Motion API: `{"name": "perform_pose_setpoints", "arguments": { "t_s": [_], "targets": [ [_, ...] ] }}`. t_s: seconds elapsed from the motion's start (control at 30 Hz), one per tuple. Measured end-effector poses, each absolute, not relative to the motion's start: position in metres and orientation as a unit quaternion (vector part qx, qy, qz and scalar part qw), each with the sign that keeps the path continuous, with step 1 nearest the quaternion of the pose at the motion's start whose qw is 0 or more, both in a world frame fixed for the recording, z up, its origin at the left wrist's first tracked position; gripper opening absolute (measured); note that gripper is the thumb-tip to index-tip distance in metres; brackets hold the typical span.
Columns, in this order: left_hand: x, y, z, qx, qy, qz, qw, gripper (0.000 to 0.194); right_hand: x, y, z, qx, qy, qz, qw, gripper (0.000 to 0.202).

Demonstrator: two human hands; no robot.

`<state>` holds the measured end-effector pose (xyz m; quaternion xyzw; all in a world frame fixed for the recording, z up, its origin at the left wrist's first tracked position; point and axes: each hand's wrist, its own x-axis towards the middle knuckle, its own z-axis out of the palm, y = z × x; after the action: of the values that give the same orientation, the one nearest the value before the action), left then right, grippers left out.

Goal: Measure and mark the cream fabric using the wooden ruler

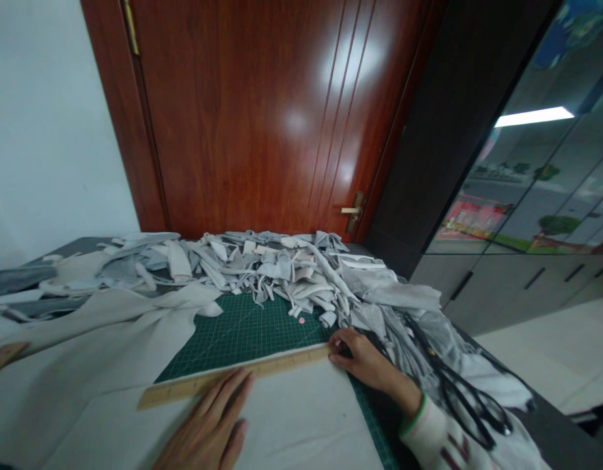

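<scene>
Left hand (211,424) flat, fingers spread, pressing wooden ruler (235,377) onto white fabric (292,424); right hand (363,361) pinching its far end, grasping nothing else. Best kept firmly pinned and square to cutting mat (247,329) grid.

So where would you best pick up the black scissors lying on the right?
Probably by the looped handles of the scissors, coming from above on the near right: the loops lie nearest the right hand, uncovered on the cloth scraps, blades pointing away.
</scene>
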<state>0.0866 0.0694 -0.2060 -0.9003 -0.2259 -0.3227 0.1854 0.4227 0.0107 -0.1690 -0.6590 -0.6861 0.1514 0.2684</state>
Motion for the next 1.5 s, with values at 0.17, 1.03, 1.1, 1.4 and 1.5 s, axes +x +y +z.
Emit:
{"name": "perform_pose_setpoints", "arguments": {
  "t_s": [0.17,1.03,1.1,1.4,1.5],
  "targets": [
    [0.088,0.070,-0.205,-0.898,-0.224,-0.319,0.202,0.062,0.425,0.011,-0.169,-0.666,-0.680,0.149,0.268,0.017],
    [0.088,0.063,-0.212,-0.893,-0.258,-0.331,0.161,0.055,0.428,0.020,-0.143,-0.644,-0.716,0.107,0.249,0.024],
    [0.090,0.064,-0.211,-0.891,-0.250,-0.337,0.174,0.059,0.421,0.025,-0.138,-0.627,-0.724,0.127,0.259,0.024],
    [0.089,0.064,-0.207,-0.890,-0.243,-0.329,0.202,0.058,0.387,0.047,-0.132,-0.612,-0.750,0.161,0.191,0.027],
    [0.089,0.064,-0.208,-0.893,-0.248,-0.319,0.197,0.054,0.384,0.049,-0.131,-0.618,-0.761,0.108,0.164,0.026]
  ]
}}
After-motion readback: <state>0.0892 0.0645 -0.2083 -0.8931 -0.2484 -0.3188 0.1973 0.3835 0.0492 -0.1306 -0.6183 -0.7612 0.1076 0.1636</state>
